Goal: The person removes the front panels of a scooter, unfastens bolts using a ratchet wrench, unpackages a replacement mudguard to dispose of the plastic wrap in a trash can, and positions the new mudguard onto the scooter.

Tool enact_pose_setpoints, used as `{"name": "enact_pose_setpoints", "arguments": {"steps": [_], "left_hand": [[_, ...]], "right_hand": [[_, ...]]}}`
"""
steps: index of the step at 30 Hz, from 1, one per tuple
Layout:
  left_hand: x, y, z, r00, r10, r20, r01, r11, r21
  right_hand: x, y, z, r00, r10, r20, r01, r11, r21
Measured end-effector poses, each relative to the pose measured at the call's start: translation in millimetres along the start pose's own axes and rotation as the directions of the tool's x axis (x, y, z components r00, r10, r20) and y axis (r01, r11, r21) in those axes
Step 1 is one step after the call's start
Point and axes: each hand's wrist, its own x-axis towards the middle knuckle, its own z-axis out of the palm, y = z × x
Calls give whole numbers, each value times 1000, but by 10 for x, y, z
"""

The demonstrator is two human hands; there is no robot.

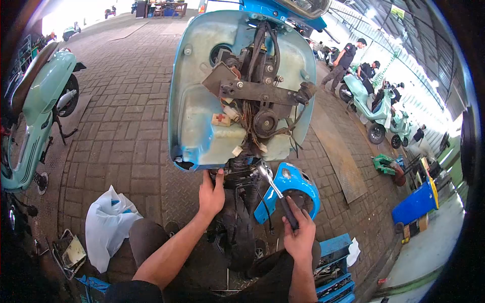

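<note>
A scooter front shield [202,121], pale green inside with a blue rim, stands before me, its wiring harness [245,118] and round horn [264,122] exposed. Below its lower edge my left hand [212,194] reaches up, thumb and fingers apart, touching the dark metal under the shield. In my right hand [301,235] is a ratchet wrench [274,187], the fingers wrapped round its black handle. The ratchet's head points up at the dark parts below the shield; whether it sits on a bolt I cannot tell. A blue fender [311,194] lies on the floor behind the wrench.
A blue toolbox [333,260] with tools stands at my right knee. By my left knee lies a white plastic bag [103,227]. A green scooter [40,116] is parked at left. People [346,58] work by other scooters [366,98] at back right, near a blue bin [414,202].
</note>
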Motion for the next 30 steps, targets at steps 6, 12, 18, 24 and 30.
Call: {"name": "enact_pose_setpoints", "arguments": {"steps": [6, 12, 18, 24, 30], "left_hand": [[-74, 30, -52, 996, 63, 60, -62, 998, -26], [-140, 56, -50, 980, 141, 140, -155, 983, 96], [-67, -98, 131, 975, 199, -95, -182, 970, 162], [158, -329, 75, 919, 375, -123, -371, 927, 54], [292, -385, 16, 900, 415, -136, -418, 908, 7]], "right_hand": [[29, -36, 15, 999, 21, 27, -22, 1000, 18], [36, 97, 141, 1000, 7, -24, -2, 983, 181], [14, -136, 88, 1000, 3, 3, -4, 999, 52], [44, -117, -1, 993, -120, 3, 120, 992, -34], [137, -177, -175, 993, -121, -18, 120, 992, -49]]}}
